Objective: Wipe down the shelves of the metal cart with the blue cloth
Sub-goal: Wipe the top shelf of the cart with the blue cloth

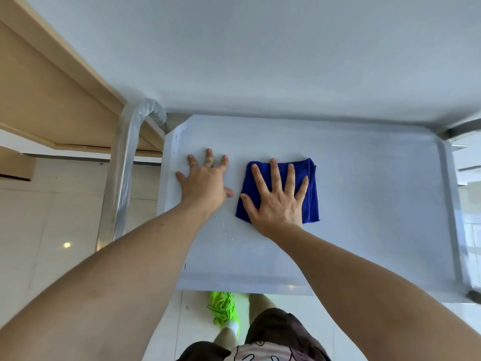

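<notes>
Counts: 1 blue cloth [278, 190], 2 hands – left hand [204, 182], right hand [276, 201], 1 cart shelf [364, 204], 1 green shoe [224, 310], 1 wooden table [46, 87].

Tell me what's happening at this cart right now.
A person is wiping a shelf of the metal cart. The right hand lies flat, fingers spread, on the folded blue cloth, pressing it to the shelf. The left hand rests bare on the shelf beside it, near the left edge. A few water droplets sit just below the left wrist.
</notes>
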